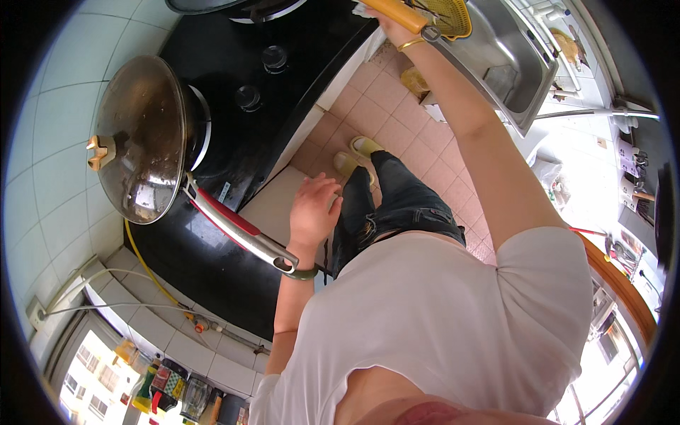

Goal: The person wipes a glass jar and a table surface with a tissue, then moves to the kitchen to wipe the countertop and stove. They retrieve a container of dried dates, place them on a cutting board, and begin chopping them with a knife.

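My left hand (314, 212) is held low in front of the cooktop's front edge, empty, its fingers loosely bent and a little apart. A green bangle circles that wrist, and the end of the red-and-silver wok handle (228, 218) overlaps it in view. The wok's domed glass lid (141, 141) covers the pan on the black glass cooktop (223, 141). At the top edge, my right hand (392, 27) reaches out under an orange-yellow handle (401, 15) that hides part of it. Its fingers are on a crumpled white cloth or tissue (365, 9) beside the cooktop edge.
Another pan (204, 4) is cut off at the top. Two control knobs (274, 58) sit on the cooktop. A yellow basket (454, 18) stands by the steel sink (510, 58). A yellow gas hose (149, 271) runs behind, and bottles (146, 388) line the window side.
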Available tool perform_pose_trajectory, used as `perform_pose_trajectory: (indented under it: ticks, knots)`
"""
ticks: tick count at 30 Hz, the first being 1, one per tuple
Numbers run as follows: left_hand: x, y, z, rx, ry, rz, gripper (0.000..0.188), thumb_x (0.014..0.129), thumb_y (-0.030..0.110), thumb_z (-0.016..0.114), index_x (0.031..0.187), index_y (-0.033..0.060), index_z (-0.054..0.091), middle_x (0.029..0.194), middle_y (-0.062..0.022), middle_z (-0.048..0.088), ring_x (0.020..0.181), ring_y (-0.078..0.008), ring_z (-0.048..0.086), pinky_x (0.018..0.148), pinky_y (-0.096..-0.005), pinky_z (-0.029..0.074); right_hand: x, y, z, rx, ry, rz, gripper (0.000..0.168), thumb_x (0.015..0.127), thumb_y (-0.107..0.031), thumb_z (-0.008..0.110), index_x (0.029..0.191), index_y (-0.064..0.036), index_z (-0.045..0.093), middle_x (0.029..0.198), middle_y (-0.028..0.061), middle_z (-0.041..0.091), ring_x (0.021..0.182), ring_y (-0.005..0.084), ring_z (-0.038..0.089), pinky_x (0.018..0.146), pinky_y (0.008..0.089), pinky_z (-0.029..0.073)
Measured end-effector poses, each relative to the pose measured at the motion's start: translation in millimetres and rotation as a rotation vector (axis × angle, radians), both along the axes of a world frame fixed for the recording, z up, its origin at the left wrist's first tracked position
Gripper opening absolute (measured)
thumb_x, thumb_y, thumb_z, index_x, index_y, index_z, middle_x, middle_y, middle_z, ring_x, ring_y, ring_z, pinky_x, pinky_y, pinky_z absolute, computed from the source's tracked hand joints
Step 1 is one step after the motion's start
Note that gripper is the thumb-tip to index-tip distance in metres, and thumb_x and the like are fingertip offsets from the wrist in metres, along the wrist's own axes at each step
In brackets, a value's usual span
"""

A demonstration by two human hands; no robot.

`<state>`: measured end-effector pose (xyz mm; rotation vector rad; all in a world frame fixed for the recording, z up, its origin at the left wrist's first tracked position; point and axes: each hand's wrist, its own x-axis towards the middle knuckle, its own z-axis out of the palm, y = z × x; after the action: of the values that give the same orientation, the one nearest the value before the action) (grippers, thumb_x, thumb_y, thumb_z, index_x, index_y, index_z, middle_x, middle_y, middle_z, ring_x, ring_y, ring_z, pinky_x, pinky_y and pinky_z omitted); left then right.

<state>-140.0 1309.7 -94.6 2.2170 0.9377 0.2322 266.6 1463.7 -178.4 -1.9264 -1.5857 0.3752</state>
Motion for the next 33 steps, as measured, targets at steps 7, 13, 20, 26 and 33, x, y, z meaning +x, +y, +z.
perform_pose_trajectory:
  ticks: [7,13,20,26,33]
  knots:
    - [0,-13,-1,-0.101,-0.015,0.048,0.020,0.073,0.007,0.070,0.093,0.0063,0.066,0.104,-0.0092,0.064,0.102,-0.0296,0.060,0.087,-0.0393,0.050,14,17,-65,-0.300,-0.328,-0.178,0.041,0.087,-0.029,0.051,0.117,-0.002,0.061,0.118,0.0171,0.060,0.114,0.0352,0.052,0.099,0.0430,0.041]
    - [-7,-17,-6,-0.118,0.021,0.142,0.022,0.073,0.007,0.069,0.095,0.0057,0.066,0.104,-0.0095,0.065,0.097,-0.0295,0.061,0.081,-0.0384,0.051,-137,-1,-68,-0.405,-0.438,0.046,0.042,0.087,-0.029,0.051,0.118,-0.002,0.061,0.121,0.0176,0.058,0.117,0.0361,0.049,0.101,0.0434,0.039]
    - [-31,-9,4,-0.161,0.011,0.233,0.025,0.075,0.004,0.065,0.100,0.0045,0.066,0.105,-0.0134,0.066,0.099,-0.0327,0.062,0.083,-0.0389,0.051,-363,-86,-49,-0.192,0.023,0.859,0.039,0.084,-0.026,0.056,0.113,-0.001,0.062,0.129,0.0153,0.054,0.126,0.0305,0.046,0.107,0.0405,0.034]
    - [-74,-17,-7,-0.109,0.139,0.301,0.023,0.076,0.004,0.065,0.099,0.0051,0.066,0.103,-0.0126,0.067,0.096,-0.0326,0.063,0.083,-0.0384,0.051,-308,-76,-109,0.169,0.094,0.910,0.031,0.091,-0.020,0.047,0.117,-0.010,0.063,0.133,0.0056,0.053,0.126,0.0252,0.047,0.104,0.0395,0.039]
    - [-29,-1,-17,-0.057,0.030,0.123,0.021,0.078,0.008,0.067,0.098,0.0047,0.066,0.102,-0.0123,0.067,0.095,-0.0320,0.062,0.083,-0.0390,0.050,-50,-23,-52,-0.212,0.447,-0.265,0.024,0.093,-0.010,0.050,0.113,-0.010,0.064,0.101,0.0083,0.068,0.085,0.0242,0.067,0.078,0.0338,0.055]
